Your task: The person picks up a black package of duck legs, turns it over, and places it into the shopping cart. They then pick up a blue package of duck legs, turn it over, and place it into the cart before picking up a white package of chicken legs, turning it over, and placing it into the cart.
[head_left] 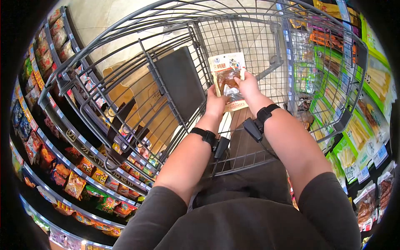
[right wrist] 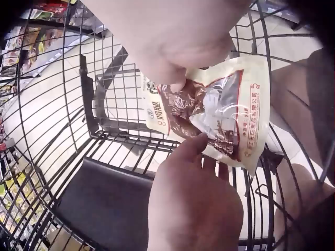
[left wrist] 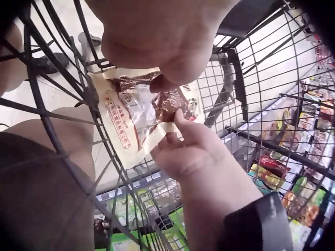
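Both hands hold a cream packet of chicken leg, whose clear window shows brown, glossy meat. The left hand grips its lower left edge with the thumb across the front. On the right edge, the right hand pinches the packet with its thumb over the window. The left wrist view shows red print along the border of the packet, with the right hand at its edge. From the right wrist, the left hand appears below the packet, fingers partly behind it.
A wire shopping cart surrounds the hands, with a black panel at its left side. Shelves of bagged snacks run along the left. More packets hang at the right, close to the cart. Pale floor tiles lie beyond.
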Motion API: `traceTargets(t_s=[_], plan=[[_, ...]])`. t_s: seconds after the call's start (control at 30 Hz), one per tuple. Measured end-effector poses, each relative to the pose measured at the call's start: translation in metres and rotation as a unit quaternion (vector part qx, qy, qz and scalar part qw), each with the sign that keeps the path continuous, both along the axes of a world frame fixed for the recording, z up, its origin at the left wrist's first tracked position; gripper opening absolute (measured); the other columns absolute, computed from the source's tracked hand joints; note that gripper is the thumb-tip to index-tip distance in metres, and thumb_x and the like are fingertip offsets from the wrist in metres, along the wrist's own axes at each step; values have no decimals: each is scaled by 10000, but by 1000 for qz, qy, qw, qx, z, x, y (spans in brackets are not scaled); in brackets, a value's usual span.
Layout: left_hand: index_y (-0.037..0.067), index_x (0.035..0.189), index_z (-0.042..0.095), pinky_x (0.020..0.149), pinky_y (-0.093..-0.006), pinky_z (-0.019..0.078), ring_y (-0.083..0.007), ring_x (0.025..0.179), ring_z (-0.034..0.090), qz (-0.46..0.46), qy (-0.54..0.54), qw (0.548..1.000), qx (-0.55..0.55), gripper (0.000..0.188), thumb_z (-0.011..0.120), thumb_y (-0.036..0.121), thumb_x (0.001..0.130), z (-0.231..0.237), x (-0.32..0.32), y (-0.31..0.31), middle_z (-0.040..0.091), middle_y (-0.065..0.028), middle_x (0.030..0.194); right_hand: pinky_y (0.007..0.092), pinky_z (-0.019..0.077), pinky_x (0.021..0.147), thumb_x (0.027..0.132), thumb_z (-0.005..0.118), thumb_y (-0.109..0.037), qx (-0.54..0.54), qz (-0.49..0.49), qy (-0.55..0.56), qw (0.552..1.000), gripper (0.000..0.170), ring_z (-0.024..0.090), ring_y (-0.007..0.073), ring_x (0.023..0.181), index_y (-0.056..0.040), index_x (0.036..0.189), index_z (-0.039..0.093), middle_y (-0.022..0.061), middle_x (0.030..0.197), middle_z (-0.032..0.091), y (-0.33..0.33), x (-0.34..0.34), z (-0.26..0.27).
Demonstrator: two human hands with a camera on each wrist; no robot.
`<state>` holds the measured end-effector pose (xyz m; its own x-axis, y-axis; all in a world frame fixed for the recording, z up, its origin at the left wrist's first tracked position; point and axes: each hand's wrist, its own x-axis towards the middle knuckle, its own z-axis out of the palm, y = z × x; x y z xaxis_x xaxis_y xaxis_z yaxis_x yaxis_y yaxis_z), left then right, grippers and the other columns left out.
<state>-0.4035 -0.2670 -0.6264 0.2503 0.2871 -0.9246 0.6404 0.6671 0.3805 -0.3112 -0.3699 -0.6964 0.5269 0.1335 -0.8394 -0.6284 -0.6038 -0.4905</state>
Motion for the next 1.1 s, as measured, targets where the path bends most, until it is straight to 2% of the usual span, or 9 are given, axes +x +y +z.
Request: traceTargets(t_s=[0.1, 0.27, 0.43, 0.53, 0.6, 0.7, 0.73, 0.87, 1.1], plan=[[-13, 1471, 197, 892, -365, 507, -264, 1092, 575, 39, -6, 999, -13, 742, 535, -91, 815, -10, -8, -1, 473, -185, 1352, 362, 508, 831, 834, 725, -120, 18, -18, 2, 1000, 375, 674, 292, 937, 7, 1167, 608, 182, 1034, 694, 5, -3, -7], [-11, 1503, 142, 1048, -369, 406, -297, 1312, 435, 48, -34, 998, 17, 794, 524, -102, 814, -23, -12, -1, 350, -190, 1494, 397, 511, 861, 829, 712, -174, -91, 124, -32, 987, 362, 656, 367, 964, 14, 1123, 614, 229, 1018, 677, 14, 5, -3], [-57, 1485, 175, 1074, -370, 370, -315, 1321, 423, 41, -31, 999, -7, 769, 483, -130, 784, -19, -8, 5, 339, -209, 1495, 431, 497, 914, 807, 668, -208, -121, 151, -51, 980, 448, 620, 401, 1036, 52, 1158, 571, 263, 1076, 648, 16, 2, 3], [-73, 1467, 230, 1062, -358, 373, -307, 1302, 443, 21, -3, 1000, 0, 720, 485, -106, 794, -20, -9, 7, 401, -219, 1450, 429, 500, 913, 800, 645, -191, -135, 155, -48, 977, 454, 622, 402, 1040, 46, 1179, 569, 274, 1076, 646, 19, 0, 9], [-85, 1420, 338, 1044, -339, 376, -293, 1270, 473, -48, 84, 995, -14, 634, 506, -73, 808, -16, -9, 6, 483, -216, 1380, 419, 509, 905, 787, 633, -162, -182, 194, -139, 954, 436, 639, 385, 1028, 53, 1163, 586, 273, 1054, 657, 19, -2, 14], [-80, 1366, 427, 1024, -326, 383, -280, 1247, 491, -70, 22, 997, -2, 555, 520, -46, 820, 0, -3, 1, 537, -201, 1325, 408, 522, 887, 793, 625, -164, -146, 150, -124, 970, 422, 660, 366, 955, 52, 1155, 604, 259, 993, 666, 12, 16, 26], [-76, 1350, 448, 1021, -327, 397, -273, 1232, 505, -111, 5, 994, 8, 539, 519, -60, 816, 17, 6, 6, 539, -196, 1319, 373, 538, 767, 810, 609, -164, -115, 82, -51, 989, 382, 663, 300, 827, 45, 1129, 622, 207, 909, 669, 10, 25, 40], [-72, 1325, 460, 1018, -332, 434, -262, 1192, 545, -105, -91, 990, -36, 514, 529, -95, 816, 78, 26, 33, 567, -191, 1288, 304, 463, 665, 860, 565, -161, 14, -84, 53, 995, 309, 607, 163, 830, 15, 1110, 610, 82, 929, 652, -8, 51, 87], [-24, 1282, 508, 931, -292, 481, -204, 1103, 606, -164, -254, 953, 23, 361, 509, 11, 923, 223, -1, 122, 641, -147, 1188, 354, 522, 844, 946, 493, -156, 183, -171, 61, 966, 282, 639, 222, 1019, -9, 1175, 569, 130, 1105, 653, -52, 51, 212]])
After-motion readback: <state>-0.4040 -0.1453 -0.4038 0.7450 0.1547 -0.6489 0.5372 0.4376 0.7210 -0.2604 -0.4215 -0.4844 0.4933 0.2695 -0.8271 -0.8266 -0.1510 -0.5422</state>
